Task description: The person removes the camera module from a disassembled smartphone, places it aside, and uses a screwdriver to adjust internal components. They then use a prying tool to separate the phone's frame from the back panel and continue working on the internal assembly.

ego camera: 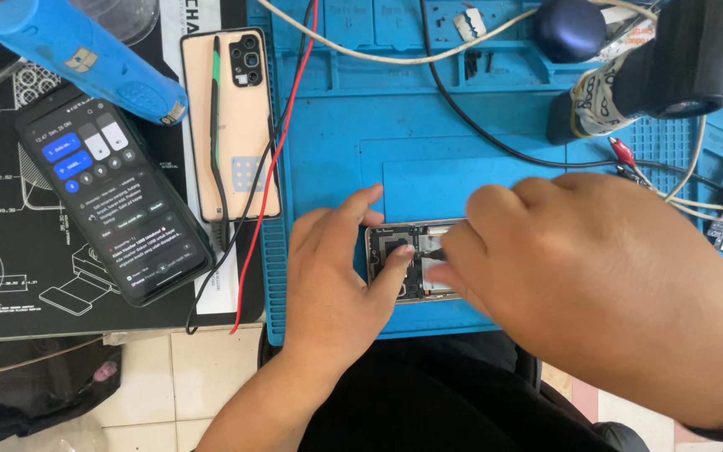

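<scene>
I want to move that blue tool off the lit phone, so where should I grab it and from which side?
Grip the blue tool around its thick barrel, coming from above. It lies tilted, its metal tip resting beside the lit phone and the peach back cover; the barrel is the widest bare part, probably easiest to close a hand around.

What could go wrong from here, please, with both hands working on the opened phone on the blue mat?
The opened phone lies near the front edge of the blue mat; a push from the left hand or right hand might slide it off. The red wire and black wire run close by the left wrist and could snag. The lit phone sits near the table edge.
</scene>
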### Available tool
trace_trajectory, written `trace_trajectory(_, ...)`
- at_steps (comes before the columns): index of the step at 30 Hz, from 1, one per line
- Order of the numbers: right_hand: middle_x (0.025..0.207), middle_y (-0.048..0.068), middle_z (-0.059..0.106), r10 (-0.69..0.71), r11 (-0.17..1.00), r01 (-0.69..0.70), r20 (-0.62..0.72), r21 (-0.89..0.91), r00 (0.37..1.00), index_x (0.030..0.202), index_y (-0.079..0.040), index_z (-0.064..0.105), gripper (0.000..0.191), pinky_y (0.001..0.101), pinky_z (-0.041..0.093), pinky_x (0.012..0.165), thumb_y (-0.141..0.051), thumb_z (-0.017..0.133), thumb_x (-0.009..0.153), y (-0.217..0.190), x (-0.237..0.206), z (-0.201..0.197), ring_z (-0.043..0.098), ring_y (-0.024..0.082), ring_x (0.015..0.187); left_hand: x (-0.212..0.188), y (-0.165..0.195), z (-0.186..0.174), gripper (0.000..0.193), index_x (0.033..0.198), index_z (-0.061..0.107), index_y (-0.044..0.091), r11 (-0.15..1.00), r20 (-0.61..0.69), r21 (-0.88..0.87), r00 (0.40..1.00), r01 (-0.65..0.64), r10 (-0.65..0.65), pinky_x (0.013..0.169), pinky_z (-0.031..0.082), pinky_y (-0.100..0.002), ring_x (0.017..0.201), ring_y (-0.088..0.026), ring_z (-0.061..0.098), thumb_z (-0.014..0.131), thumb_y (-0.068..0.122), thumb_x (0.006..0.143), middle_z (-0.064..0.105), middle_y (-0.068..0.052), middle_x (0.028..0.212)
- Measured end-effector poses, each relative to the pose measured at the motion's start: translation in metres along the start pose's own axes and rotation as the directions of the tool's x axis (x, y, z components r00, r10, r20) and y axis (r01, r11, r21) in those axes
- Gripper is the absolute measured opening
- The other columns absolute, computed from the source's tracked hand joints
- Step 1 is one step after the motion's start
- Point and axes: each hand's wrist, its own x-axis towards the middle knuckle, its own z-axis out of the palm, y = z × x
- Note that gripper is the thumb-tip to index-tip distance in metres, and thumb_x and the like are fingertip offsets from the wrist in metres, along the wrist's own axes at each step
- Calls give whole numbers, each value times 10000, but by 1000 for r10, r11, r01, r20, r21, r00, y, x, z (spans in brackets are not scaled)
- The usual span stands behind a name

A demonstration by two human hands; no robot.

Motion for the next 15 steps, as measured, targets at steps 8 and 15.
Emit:
trace_trajectory(8,818,24,524,-64,983,109,-284,145,957,887,-113,627,212,302,500,570,-158,648,681,3,-3,2,609,172,702,0,-1,1,562,1321,620,62,1000,-5,6,1000,-13,13,963,472,-412,1085,-290,595,841,148,811,717,-64,1083)
trace_trajectory(15,775,41,540,25,983,-10,-81,186,996,883,-128,658,153,366,510,505,-190,710,752,2,-8,11,636,215,630,-1,0,-2,528,1320,624,58,1000,-5,-16,1000,-27,27,973,475,-409,1100,-294,597,822,132,837,717,-66,1103)
